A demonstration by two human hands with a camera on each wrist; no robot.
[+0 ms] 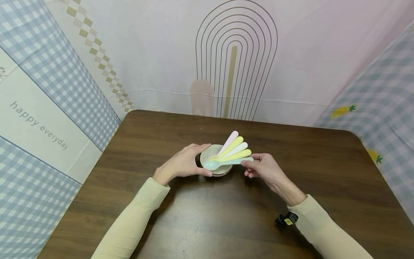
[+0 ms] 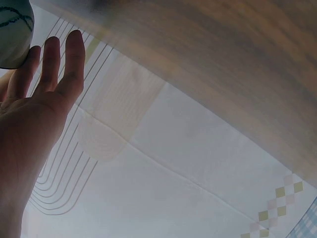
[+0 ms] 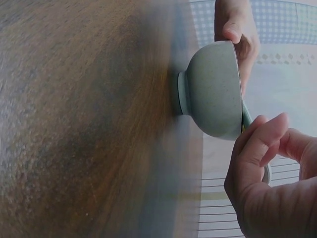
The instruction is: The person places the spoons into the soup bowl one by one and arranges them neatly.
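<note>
A small pale green bowl (image 1: 223,173) stands on the table, its curved side and foot showing in the right wrist view. My left hand (image 1: 182,162) holds it from the left, thumb at the near side and fingers at the far side. Several plastic spoons fan out across the bowl, handles to the right: a pink spoon (image 1: 230,139), two yellow spoons, and a white spoon (image 1: 237,148) between them. Nearest me lies a mint-green spoon (image 1: 231,162). My right hand (image 1: 265,169) pinches its handle end between thumb and fingers, just right of the bowl.
The dark brown wooden table (image 1: 207,216) has rounded far corners. Behind it hangs a pale cloth (image 1: 155,54) with an arch pattern, and blue checked cloth (image 1: 29,21) covers the left side. A black strap device (image 1: 287,218) sits on the right wrist.
</note>
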